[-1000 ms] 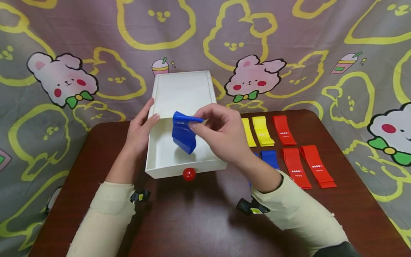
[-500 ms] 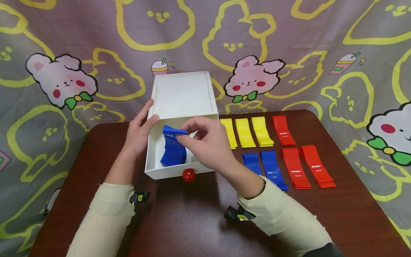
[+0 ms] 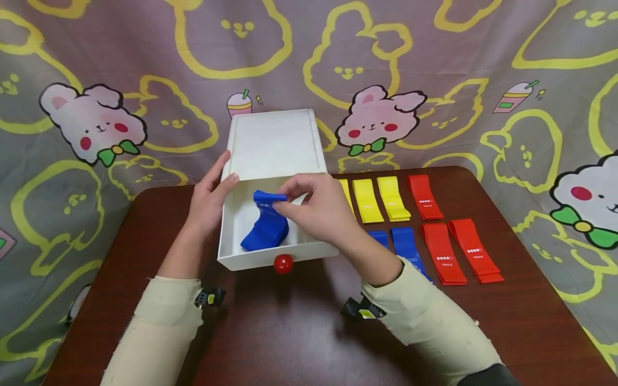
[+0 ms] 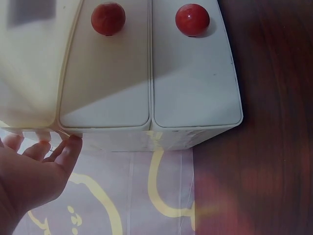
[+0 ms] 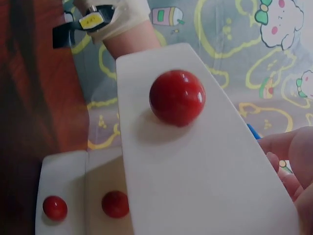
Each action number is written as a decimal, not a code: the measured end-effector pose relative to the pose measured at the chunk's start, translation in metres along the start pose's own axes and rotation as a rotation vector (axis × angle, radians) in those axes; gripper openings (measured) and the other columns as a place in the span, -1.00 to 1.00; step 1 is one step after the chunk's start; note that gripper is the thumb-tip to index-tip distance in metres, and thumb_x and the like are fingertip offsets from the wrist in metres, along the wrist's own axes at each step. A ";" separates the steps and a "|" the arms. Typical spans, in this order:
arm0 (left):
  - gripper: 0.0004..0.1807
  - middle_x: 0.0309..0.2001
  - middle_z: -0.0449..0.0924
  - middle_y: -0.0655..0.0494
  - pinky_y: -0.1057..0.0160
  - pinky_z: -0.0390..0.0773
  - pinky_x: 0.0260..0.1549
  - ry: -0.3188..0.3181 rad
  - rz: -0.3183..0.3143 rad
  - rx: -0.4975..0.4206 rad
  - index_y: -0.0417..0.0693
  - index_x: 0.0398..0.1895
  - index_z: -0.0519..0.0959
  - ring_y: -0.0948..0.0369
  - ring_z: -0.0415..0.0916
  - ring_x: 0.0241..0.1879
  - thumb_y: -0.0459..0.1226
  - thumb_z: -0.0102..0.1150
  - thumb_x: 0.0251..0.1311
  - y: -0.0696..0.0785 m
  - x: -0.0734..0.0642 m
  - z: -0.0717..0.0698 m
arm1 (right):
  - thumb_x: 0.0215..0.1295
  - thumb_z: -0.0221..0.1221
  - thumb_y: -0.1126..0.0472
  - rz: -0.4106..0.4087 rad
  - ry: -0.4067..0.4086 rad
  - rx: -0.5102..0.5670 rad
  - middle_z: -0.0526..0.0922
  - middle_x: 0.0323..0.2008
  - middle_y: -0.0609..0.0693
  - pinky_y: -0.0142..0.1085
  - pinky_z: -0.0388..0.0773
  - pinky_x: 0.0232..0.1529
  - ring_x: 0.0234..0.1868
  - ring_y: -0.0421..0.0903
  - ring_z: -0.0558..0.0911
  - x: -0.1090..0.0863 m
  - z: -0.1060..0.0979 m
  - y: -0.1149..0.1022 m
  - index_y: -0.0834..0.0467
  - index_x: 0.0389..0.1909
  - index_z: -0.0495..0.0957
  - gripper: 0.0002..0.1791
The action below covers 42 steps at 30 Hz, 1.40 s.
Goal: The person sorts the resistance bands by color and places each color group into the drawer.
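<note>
In the head view, my right hand (image 3: 321,206) pinches the top end of a blue folded resistance band (image 3: 270,228) between thumb and fingers. The band hangs bent into the pulled-out white drawer (image 3: 234,228), its lower end against the drawer floor. My left hand (image 3: 208,198) lies along the left side of the white drawer cabinet (image 3: 277,145), thumb at the front corner and fingers extended. The left wrist view shows these fingertips touching the cabinet's side. In the right wrist view, the drawer front with its red knob (image 5: 177,98) covers most of the band.
Right of the cabinet lie yellow bands (image 3: 368,201), blue bands (image 3: 409,249) and red bands (image 3: 444,254) on the brown table (image 3: 289,332). Two shut drawers with a red knob (image 4: 192,20) each sit below the pulled-out one. A patterned curtain (image 3: 270,53) stands behind.
My right hand has moved left and down, lowering the blue band into the drawer, then slightly right; the band now bends against the floor. The left hand stays in place.
</note>
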<state>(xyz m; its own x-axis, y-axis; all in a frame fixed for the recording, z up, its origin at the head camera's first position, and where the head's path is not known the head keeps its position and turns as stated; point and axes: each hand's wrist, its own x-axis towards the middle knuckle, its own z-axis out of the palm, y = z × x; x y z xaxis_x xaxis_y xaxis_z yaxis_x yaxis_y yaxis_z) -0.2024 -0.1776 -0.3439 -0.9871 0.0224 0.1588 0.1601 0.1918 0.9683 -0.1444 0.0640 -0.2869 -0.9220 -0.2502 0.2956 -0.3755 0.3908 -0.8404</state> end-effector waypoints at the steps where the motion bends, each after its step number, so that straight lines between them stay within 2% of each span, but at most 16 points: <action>1: -0.37 0.50 0.17 0.20 0.31 0.55 -0.12 0.001 -0.001 0.003 0.36 0.53 0.22 0.06 0.40 0.15 -0.05 0.10 0.43 0.000 0.000 0.000 | 0.19 0.42 0.19 0.001 0.003 -0.022 0.68 -0.40 -0.16 -0.21 0.54 -0.45 -0.45 -0.09 0.55 0.001 -0.001 0.000 0.08 -0.29 0.75 -0.90; 8: -0.37 0.50 0.16 0.22 0.24 0.52 -0.05 0.003 0.005 0.006 0.36 0.53 0.23 0.09 0.37 0.17 -0.05 0.11 0.43 0.000 -0.001 0.000 | 0.15 0.46 0.16 -0.008 0.047 -0.157 0.71 -0.38 -0.17 -0.23 0.50 -0.53 -0.52 -0.14 0.54 0.004 -0.005 0.007 0.07 -0.28 0.77 -0.86; 15: -0.36 0.50 0.16 0.22 0.16 0.51 0.01 -0.002 0.006 0.004 0.35 0.53 0.23 0.09 0.35 0.20 -0.06 0.11 0.43 -0.001 0.000 0.000 | 0.12 0.48 0.16 0.011 0.081 -0.240 0.74 -0.37 -0.13 -0.23 0.50 -0.49 -0.31 -0.14 0.59 0.008 -0.010 0.017 0.08 -0.25 0.80 -0.83; 20: -0.37 0.49 0.18 0.21 0.20 0.50 0.01 0.006 0.013 -0.007 0.33 0.53 0.24 0.12 0.34 0.20 -0.07 0.12 0.42 -0.002 0.000 0.000 | 0.10 0.49 0.12 0.045 0.081 -0.307 0.74 -0.35 -0.11 -0.22 0.49 -0.29 -0.19 -0.09 0.59 0.010 -0.015 0.023 0.08 -0.22 0.79 -0.78; 24: -0.37 0.49 0.18 0.21 0.23 0.51 -0.02 0.008 0.015 -0.011 0.34 0.53 0.24 0.12 0.35 0.19 -0.07 0.12 0.42 -0.002 0.001 0.000 | 0.07 0.51 0.13 0.043 0.115 -0.314 0.75 -0.32 -0.07 -0.22 0.47 -0.28 -0.15 -0.08 0.59 0.011 -0.019 0.029 0.10 -0.20 0.78 -0.73; 29: -0.37 0.50 0.17 0.23 0.24 0.52 -0.04 0.002 0.012 -0.003 0.36 0.53 0.23 0.10 0.36 0.20 -0.06 0.11 0.42 -0.002 0.000 0.000 | 0.06 0.52 0.16 0.007 0.200 -0.304 0.75 -0.29 -0.03 -0.24 0.50 -0.45 -0.30 -0.09 0.58 0.009 -0.025 0.034 0.14 -0.20 0.77 -0.72; 32: -0.37 0.50 0.17 0.23 0.25 0.53 -0.04 0.001 0.007 0.000 0.36 0.53 0.23 0.10 0.36 0.19 -0.06 0.11 0.43 -0.002 0.000 0.000 | 0.08 0.51 0.15 -0.019 0.234 -0.307 0.75 -0.31 -0.03 -0.25 0.50 -0.48 -0.43 -0.12 0.53 0.008 -0.031 0.037 0.15 -0.21 0.77 -0.74; 36: -0.37 0.50 0.16 0.22 0.25 0.54 -0.05 -0.002 0.001 -0.001 0.38 0.53 0.23 0.09 0.36 0.19 -0.06 0.11 0.43 -0.002 0.000 0.000 | 0.09 0.50 0.14 -0.046 0.273 -0.286 0.75 -0.32 -0.05 -0.25 0.48 -0.50 -0.48 -0.12 0.49 0.003 -0.041 0.039 0.15 -0.22 0.77 -0.75; 42: -0.37 0.50 0.16 0.23 0.24 0.55 -0.06 -0.003 -0.003 0.004 0.41 0.53 0.22 0.07 0.38 0.18 -0.05 0.11 0.43 -0.001 0.000 0.000 | 0.09 0.50 0.08 -0.010 0.308 -0.283 0.73 -0.31 -0.11 -0.24 0.43 -0.59 -0.55 -0.10 0.47 -0.009 -0.058 0.044 0.09 -0.21 0.78 -0.73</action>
<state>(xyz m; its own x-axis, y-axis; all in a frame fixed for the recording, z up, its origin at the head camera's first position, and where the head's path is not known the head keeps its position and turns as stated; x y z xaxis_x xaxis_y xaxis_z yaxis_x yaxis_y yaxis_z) -0.2025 -0.1781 -0.3450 -0.9875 0.0246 0.1554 0.1572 0.1956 0.9680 -0.1584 0.1352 -0.3001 -0.8871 0.0047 0.4616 -0.3565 0.6282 -0.6916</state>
